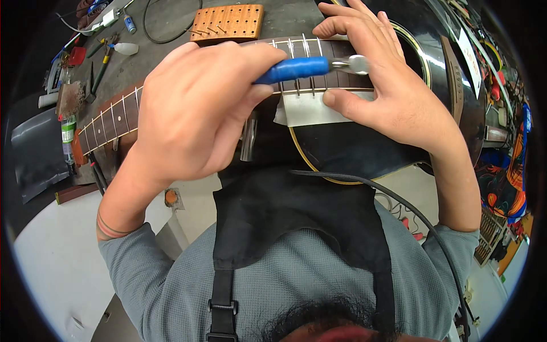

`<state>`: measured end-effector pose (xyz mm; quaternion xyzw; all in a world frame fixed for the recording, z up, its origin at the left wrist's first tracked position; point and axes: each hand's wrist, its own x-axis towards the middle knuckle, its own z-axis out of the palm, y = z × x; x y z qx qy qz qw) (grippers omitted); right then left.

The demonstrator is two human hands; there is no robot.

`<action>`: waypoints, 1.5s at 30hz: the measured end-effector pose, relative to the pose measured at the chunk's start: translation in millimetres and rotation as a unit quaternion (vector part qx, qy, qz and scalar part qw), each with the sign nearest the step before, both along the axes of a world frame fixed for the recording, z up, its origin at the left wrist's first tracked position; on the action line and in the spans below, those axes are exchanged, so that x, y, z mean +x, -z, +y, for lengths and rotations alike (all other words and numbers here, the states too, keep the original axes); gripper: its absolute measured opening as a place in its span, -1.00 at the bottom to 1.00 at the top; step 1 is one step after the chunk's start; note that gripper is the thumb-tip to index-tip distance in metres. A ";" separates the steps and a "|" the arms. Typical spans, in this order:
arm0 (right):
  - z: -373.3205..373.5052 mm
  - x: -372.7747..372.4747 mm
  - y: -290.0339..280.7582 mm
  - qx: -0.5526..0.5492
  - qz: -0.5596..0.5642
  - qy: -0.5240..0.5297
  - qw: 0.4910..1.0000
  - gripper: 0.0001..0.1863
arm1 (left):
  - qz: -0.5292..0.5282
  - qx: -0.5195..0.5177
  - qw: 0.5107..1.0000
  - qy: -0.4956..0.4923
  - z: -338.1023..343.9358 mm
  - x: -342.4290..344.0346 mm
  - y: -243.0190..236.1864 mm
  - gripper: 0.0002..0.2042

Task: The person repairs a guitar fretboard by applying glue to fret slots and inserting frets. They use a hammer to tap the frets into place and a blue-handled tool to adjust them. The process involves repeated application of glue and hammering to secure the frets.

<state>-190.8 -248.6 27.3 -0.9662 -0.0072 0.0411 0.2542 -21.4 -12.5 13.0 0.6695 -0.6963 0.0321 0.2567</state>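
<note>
My left hand (pixel 188 108) is closed around a blue-handled tool (pixel 299 69), which lies across the guitar's fretboard. The tool has a short metal neck and a shiny rounded end beside my right palm; its exact kind is unclear. With fingers spread, my right hand (pixel 393 85) rests over the upper end of the fretboard (pixel 336 51), thumb on a pale sheet (pixel 310 109) along its near edge. Several fret wires (pixel 297 85) stick out past that edge near the thumb. The black guitar body (pixel 364 142) lies below and right of the hands.
A wooden block (pixel 228 21) with holes and a few thin pins stands behind the fretboard. Pliers (pixel 103 64), a brush (pixel 73 101) and bottles lie at the left. A metal cylinder (pixel 248 141) shows under my left hand. A black cable (pixel 410 208) runs past my right arm.
</note>
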 end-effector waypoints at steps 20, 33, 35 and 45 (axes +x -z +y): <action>5.3 -2.2 -7.0 0.023 -0.013 -0.006 1.000 -0.19 | 0.065 -0.063 0.995 -0.043 -7.7 -3.4 7.3 -0.77; -3.0 0.9 4.5 -0.013 -0.005 -0.008 1.000 -0.19 | 0.060 -0.032 0.993 -0.097 -8.5 -2.3 5.9 -0.74; 3.1 1.8 1.1 -0.004 0.004 0.011 1.000 -0.20 | 0.078 -0.033 0.989 -0.123 -7.7 -3.7 5.3 -0.76; 4.2 -0.9 -11.7 0.017 0.020 -0.003 1.000 -0.20 | -0.014 0.026 0.997 -0.073 -6.4 1.8 4.9 -0.76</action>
